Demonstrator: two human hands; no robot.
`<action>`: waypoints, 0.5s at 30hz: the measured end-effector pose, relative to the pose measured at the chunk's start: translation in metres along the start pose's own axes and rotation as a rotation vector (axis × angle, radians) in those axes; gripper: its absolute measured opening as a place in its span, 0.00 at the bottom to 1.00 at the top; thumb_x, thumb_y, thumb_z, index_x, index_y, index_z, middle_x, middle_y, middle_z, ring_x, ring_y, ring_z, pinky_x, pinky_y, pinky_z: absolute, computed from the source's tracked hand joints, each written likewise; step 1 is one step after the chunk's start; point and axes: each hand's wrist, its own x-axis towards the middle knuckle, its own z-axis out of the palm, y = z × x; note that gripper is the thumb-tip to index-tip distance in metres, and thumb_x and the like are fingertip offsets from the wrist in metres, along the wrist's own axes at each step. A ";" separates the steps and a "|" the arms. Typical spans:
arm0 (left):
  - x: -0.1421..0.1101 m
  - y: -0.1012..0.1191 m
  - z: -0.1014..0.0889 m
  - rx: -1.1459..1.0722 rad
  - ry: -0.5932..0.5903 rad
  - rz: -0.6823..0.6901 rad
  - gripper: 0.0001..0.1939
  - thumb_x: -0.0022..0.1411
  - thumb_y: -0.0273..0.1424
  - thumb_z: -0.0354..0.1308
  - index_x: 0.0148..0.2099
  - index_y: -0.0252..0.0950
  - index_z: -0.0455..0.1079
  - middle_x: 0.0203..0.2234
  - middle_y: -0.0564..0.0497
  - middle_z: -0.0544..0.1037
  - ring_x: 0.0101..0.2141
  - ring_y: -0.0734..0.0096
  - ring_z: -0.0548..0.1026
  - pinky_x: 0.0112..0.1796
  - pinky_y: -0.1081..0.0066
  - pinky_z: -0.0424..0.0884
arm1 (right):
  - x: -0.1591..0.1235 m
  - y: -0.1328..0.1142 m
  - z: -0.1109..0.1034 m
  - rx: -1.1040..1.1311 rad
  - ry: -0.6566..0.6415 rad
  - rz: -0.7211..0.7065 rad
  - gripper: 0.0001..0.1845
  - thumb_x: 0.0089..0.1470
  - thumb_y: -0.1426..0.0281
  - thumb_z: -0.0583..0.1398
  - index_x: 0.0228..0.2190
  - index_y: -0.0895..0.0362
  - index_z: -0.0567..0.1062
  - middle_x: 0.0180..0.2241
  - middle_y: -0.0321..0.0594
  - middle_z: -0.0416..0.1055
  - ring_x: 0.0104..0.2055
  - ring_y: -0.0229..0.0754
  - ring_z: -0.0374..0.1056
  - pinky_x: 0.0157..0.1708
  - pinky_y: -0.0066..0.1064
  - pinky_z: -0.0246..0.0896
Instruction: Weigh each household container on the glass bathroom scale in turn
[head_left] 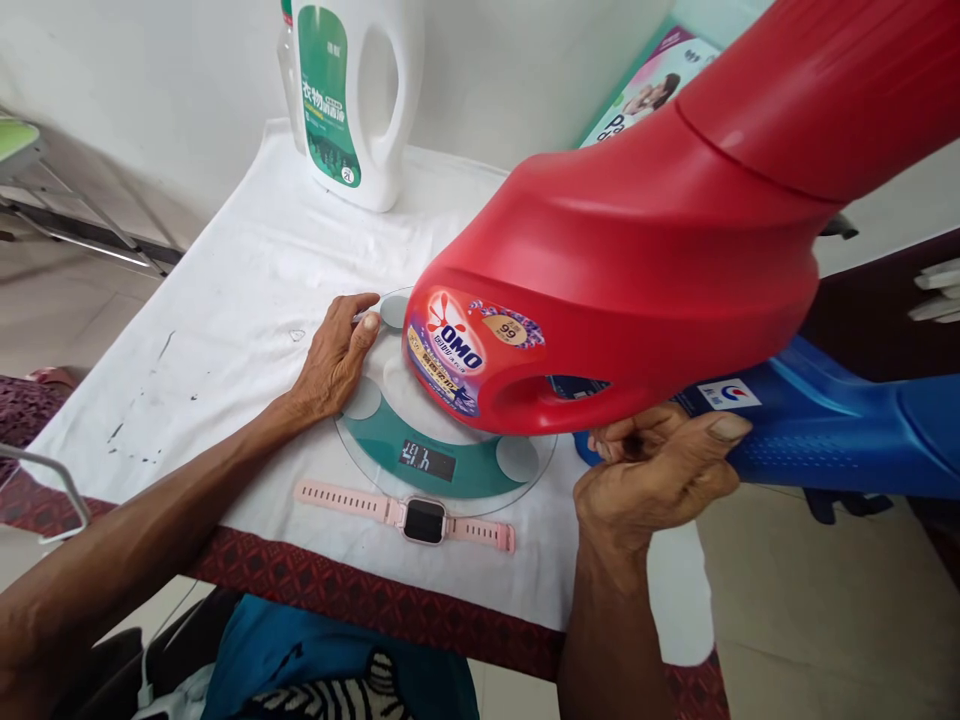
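Note:
A large red OMO detergent bottle [615, 270] stands on a round glass kitchen scale [375, 455] with a teal band and a lit display whose digits I cannot read surely. My left hand [337, 360] has its thumb and fingers closed on the scale's left edge. Beside the red bottle's handle, my right hand [652, 470] has curled fingers and a raised thumb. It overlaps a blue bottle [810, 430] behind it. What those fingers hold, if anything, is hidden. In front of the scale lies a pink-strapped smartwatch [424, 521].
A white jug with a green label [360, 100] stands at the back of the cloth-covered table [217, 330]. Behind the red bottle is a printed package [652, 85]. A metal-legged stool [45, 170] is at far left. The table's front edge has dark red patterned trim [390, 590].

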 end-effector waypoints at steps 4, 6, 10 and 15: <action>-0.001 -0.001 0.000 0.006 0.008 0.009 0.37 0.75 0.60 0.34 0.60 0.39 0.68 0.55 0.40 0.76 0.50 0.56 0.76 0.56 0.52 0.72 | -0.001 0.000 0.001 0.013 -0.029 -0.025 0.36 0.71 0.46 0.50 0.16 0.52 0.64 0.16 0.33 0.58 0.18 0.35 0.54 0.22 0.36 0.44; -0.001 -0.002 0.000 0.009 0.007 0.010 0.36 0.75 0.60 0.34 0.60 0.39 0.68 0.55 0.40 0.75 0.50 0.56 0.76 0.56 0.52 0.72 | -0.001 0.001 0.001 0.017 -0.034 -0.025 0.36 0.71 0.46 0.50 0.16 0.53 0.63 0.16 0.33 0.58 0.18 0.35 0.54 0.22 0.36 0.44; 0.000 -0.003 0.001 0.003 0.001 0.010 0.36 0.75 0.60 0.34 0.60 0.39 0.68 0.55 0.41 0.75 0.53 0.56 0.75 0.57 0.52 0.72 | 0.000 0.003 0.002 0.022 -0.030 -0.029 0.36 0.71 0.47 0.50 0.15 0.53 0.63 0.16 0.33 0.58 0.19 0.36 0.55 0.23 0.35 0.47; -0.002 -0.001 0.002 -0.050 0.018 -0.014 0.35 0.76 0.59 0.36 0.61 0.38 0.67 0.55 0.40 0.75 0.55 0.55 0.74 0.58 0.52 0.72 | 0.002 -0.002 0.006 0.182 -0.078 0.064 0.31 0.53 0.35 0.61 0.30 0.50 0.75 0.29 0.35 0.67 0.32 0.41 0.65 0.32 0.34 0.61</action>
